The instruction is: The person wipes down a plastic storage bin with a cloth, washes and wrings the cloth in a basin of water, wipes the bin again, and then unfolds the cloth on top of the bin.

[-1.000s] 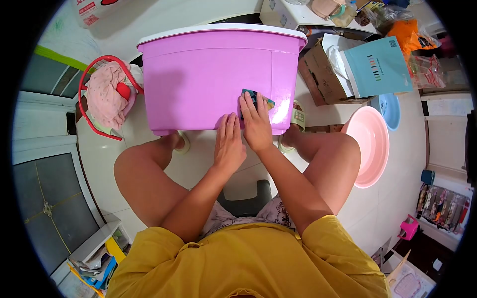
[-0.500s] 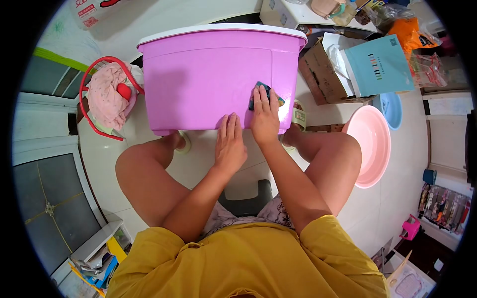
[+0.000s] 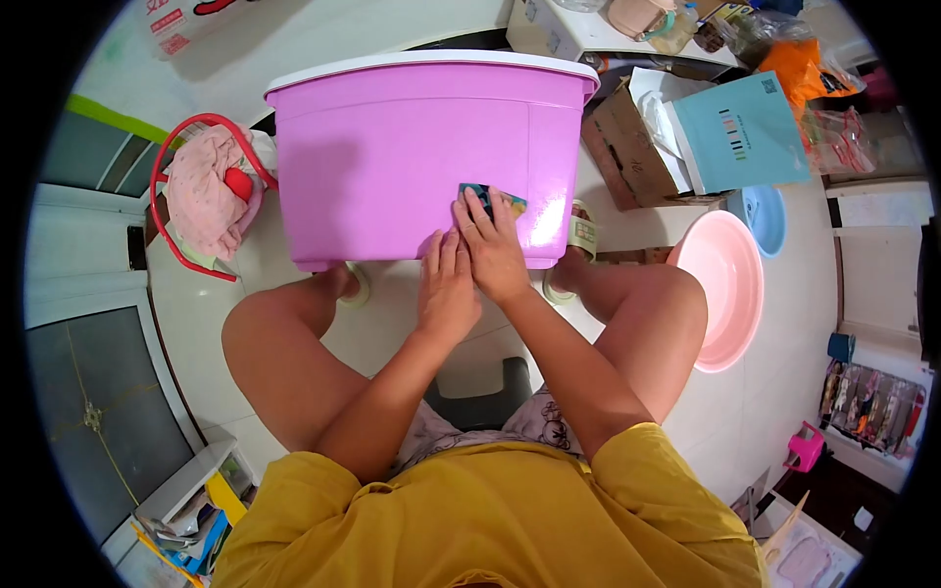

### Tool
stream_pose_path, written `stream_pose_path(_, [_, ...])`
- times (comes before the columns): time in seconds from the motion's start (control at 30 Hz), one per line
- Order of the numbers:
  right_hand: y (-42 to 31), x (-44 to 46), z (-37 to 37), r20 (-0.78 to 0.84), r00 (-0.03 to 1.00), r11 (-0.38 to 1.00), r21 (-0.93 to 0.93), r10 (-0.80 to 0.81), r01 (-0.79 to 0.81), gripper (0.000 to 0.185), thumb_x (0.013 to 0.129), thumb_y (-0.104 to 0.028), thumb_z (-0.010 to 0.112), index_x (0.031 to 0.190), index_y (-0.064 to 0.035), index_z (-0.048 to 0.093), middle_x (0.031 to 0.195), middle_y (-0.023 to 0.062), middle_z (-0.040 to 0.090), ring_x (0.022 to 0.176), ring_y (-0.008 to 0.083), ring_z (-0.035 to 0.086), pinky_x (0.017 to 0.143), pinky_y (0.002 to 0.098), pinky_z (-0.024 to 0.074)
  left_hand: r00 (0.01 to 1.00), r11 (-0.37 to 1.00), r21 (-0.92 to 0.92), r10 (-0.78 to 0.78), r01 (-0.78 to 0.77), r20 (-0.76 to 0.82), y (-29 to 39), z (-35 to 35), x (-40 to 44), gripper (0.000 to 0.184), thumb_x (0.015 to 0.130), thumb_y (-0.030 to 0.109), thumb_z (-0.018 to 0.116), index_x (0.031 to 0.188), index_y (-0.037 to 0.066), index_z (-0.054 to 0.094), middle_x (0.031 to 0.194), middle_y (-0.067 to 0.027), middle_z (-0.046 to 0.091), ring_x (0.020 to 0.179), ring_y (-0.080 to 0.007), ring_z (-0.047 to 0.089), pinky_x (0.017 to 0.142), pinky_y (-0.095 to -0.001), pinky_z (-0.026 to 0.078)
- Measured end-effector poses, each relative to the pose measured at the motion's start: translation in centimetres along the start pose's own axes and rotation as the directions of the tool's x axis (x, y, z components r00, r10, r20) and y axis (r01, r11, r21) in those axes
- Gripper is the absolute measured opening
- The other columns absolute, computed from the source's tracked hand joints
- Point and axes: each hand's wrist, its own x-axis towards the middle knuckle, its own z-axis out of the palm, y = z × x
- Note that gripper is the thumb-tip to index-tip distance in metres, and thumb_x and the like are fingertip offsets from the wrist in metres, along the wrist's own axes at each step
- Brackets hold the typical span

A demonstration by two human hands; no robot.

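A big pink-purple plastic storage box (image 3: 412, 147) with a white rim stands on its end feet between my legs, one side facing me. Under the fingers of my right hand (image 3: 493, 250) lies a small dark teal patterned cloth (image 3: 474, 190), held flat against that side, right of its middle. Part of the cloth is hidden by the fingers. My left hand (image 3: 448, 289) is open, its fingertips resting on the box's lower edge just beside my right hand. It holds nothing.
A pink basin (image 3: 720, 294) and a blue basin (image 3: 765, 220) sit to the right, near a brown cardboard box (image 3: 637, 147) and a light-blue box (image 3: 742, 132). On the left, a red-rimmed basket (image 3: 162, 211) contains pink clothing. A dark stool (image 3: 480, 407) is under me.
My right hand has slid the cloth left and slightly down across the box's side, coming close to my left hand. My left hand has stayed near the lower edge.
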Motion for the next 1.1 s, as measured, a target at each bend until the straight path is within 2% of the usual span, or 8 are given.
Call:
stream_pose_path(0.1, [0.1,0.5,-0.3,0.044,0.999,0.999,-0.041,-0.013,0.015,0.053,0.087,-0.015,0.054,0.138,-0.0084,0.046,0.147,0.0122,0.037,0.137,0.0417,0.028,0.112,0.0537,0.024,0.998,0.996,-0.069,-0.056,0.054,-0.026,0.5,-0.6,0.3,0.073,0.069,-0.003,0.063,0.137,-0.006,0.037,0.145,-0.0202,0.031,0.137,-0.0392,0.024,0.115,-0.0462,0.022])
stream_pose_path(0.23, [0.3,0.5,-0.2,0.028,0.999,0.997,-0.067,0.025,-0.023,0.053,0.087,-0.014,0.054,0.139,-0.0098,0.045,0.147,0.0104,0.038,0.137,0.0384,0.029,0.113,0.0497,0.0241,0.996,0.993,-0.111,-0.035,0.026,-0.076,0.5,0.0,0.7,0.073,0.07,-0.004,0.062,0.138,-0.006,0.034,0.144,-0.0206,0.032,0.138,-0.0398,0.023,0.115,-0.0459,0.021])
stream_pose_path(0.53, [2.4,1.5,-0.2,-0.1,0.984,0.982,-0.102,0.147,-0.157,0.058,0.083,-0.009,0.055,0.14,-0.0123,0.043,0.148,0.0075,0.037,0.137,0.0371,0.03,0.113,0.0486,0.026,0.999,0.999,-0.031,-0.026,0.024,-0.037,0.9,-0.5,0.6,0.077,0.067,-0.005,0.058,0.139,-0.003,0.033,0.146,-0.0202,0.029,0.139,-0.0391,0.022,0.115,-0.0477,0.02])
stream_pose_path(0.57, [2.8,1.5,-0.3,-0.088,0.985,0.974,-0.158,0.148,-0.16,0.06,0.083,-0.01,0.053,0.142,-0.0101,0.041,0.149,0.0078,0.036,0.138,0.0352,0.028,0.115,0.0477,0.0212,0.999,0.999,-0.027,-0.022,0.021,-0.036,0.9,-0.5,0.6,0.077,0.067,-0.005,0.058,0.139,-0.003,0.033,0.146,-0.0202,0.029,0.139,-0.0391,0.022,0.115,-0.0477,0.02])
stream_pose_path(0.67, [3.2,1.4,-0.9,-0.067,0.979,0.964,-0.171,0.193,-0.202,0.06,0.084,-0.01,0.053,0.142,-0.0101,0.04,0.15,0.0076,0.035,0.139,0.0353,0.028,0.116,0.0476,0.0207,0.999,1.0,0.017,-0.005,0.006,-0.039,1.0,-0.4,0.6,0.077,0.065,-0.002,0.065,0.136,-0.005,0.036,0.144,-0.0204,0.032,0.138,-0.0385,0.023,0.115,-0.0491,0.018])
stream_pose_path(0.77, [3.7,1.2,-0.8,-0.085,0.966,0.953,-0.163,0.244,-0.255,0.06,0.085,-0.011,0.052,0.143,-0.0104,0.038,0.15,0.0071,0.033,0.139,0.0354,0.027,0.116,0.0472,0.0205,0.998,0.999,0.032,0.034,-0.033,-0.059,1.5,-0.5,1.0,0.075,0.066,-0.005,0.058,0.138,-0.002,0.035,0.147,-0.0195,0.03,0.139,-0.0389,0.023,0.114,-0.0483,0.02])
stream_pose_path(0.83, [3.7,1.0,-1.0,-0.111,0.957,0.951,-0.134,0.267,-0.28,0.058,0.086,-0.01,0.05,0.143,-0.0112,0.038,0.15,0.0074,0.034,0.139,0.0363,0.027,0.115,0.047,0.0218,0.982,0.989,0.001,0.15,-0.151,-0.112,1.8,-0.5,1.6,0.074,0.067,-0.006,0.057,0.137,-0.003,0.036,0.146,-0.0202,0.031,0.139,-0.0391,0.024,0.115,-0.0489,0.019])
stream_pose_path(1.1, [4.7,0.7,-1.2,-0.199,0.918,0.921,-0.119,0.343,-0.37,0.054,0.089,-0.01,0.047,0.143,-0.0111,0.04,0.149,0.0081,0.036,0.138,0.0394,0.027,0.113,0.0482,0.0249,0.986,0.986,0.015,0.164,-0.163,-0.035,3.1,1.0,3.1,0.077,0.067,-0.006,0.058,0.141,-0.002,0.034,0.148,-0.0203,0.029,0.14,-0.038,0.022,0.115,-0.0489,0.018])
